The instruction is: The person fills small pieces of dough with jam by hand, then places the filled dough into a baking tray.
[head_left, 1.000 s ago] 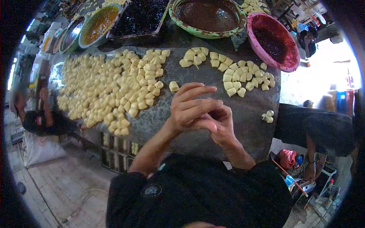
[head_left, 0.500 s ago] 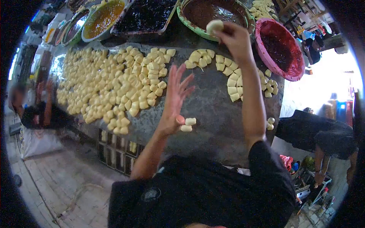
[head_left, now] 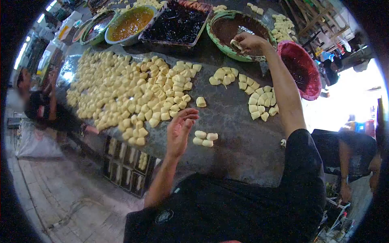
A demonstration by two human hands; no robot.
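My right hand [head_left: 252, 43] pinches a flattened piece of dough [head_left: 236, 45] over the green-rimmed bowl [head_left: 211, 35] of brown paste. My left hand [head_left: 180, 131] hovers above the dark tabletop [head_left: 235, 133], fingers loosely bent and apart, with nothing in it. Just right of it lies a small cluster of rolled dough pieces [head_left: 205, 138]. A single dough piece [head_left: 201, 101] rests beyond its fingertips. To the left spreads a large mass of dough pieces [head_left: 129, 89]. Smaller groups of cut dough [head_left: 262, 101] lie near my right forearm.
Along the far side stand a tray of dark filling [head_left: 176, 22], a bowl of orange filling [head_left: 131, 24] and a pink basin [head_left: 310, 87]. Moulds [head_left: 127, 166] sit below the table's near edge. One person [head_left: 40, 101] is at the left, another [head_left: 348, 154] at the right.
My right hand has brought its dough piece from the bowl's rim to over the brown paste. My left hand's spread fingers have bent, and it has moved off the small cluster. The view has shifted.
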